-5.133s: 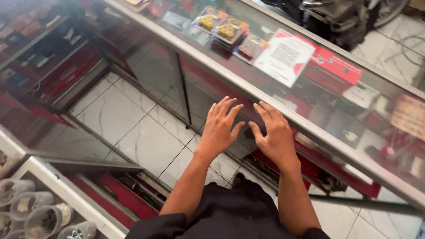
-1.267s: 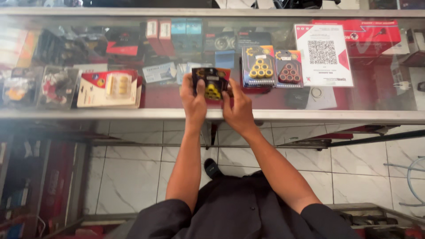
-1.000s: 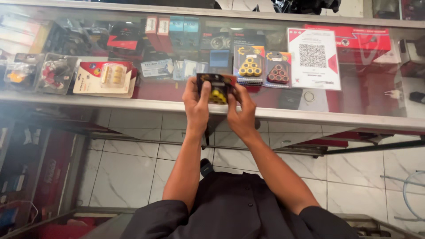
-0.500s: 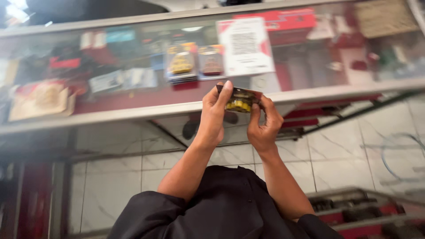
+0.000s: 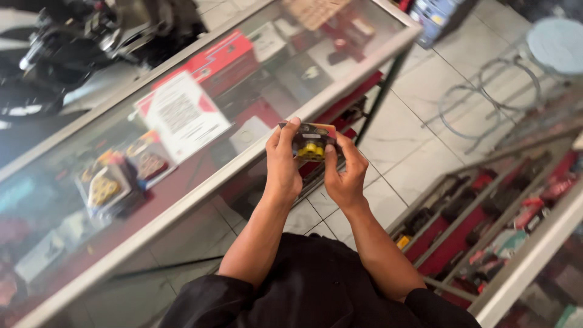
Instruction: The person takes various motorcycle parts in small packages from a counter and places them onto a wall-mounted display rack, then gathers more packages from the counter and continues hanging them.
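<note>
Since half a second ago, the small packet [image 5: 311, 141] has come with my hands away from the glass top and now sits in the air just off the counter's corner edge, above the tiled floor [image 5: 419, 130]. It is a flat dark pack with yellow parts showing through its front. My left hand [image 5: 283, 163] has its grip closed on the pack's left end, fingertips over the top edge. My right hand [image 5: 344, 174] is closed on the right end, thumb pressing the front. Just beyond lies the glass counter [image 5: 200, 182], with a white printed card [image 5: 181, 115] on top, similar yellow-part packs [image 5: 112, 182] under the glass, and a red box [image 5: 221, 58]. A second display case [image 5: 516, 255] stands to my right, a round stool [image 5: 555, 42] well apart.
</note>
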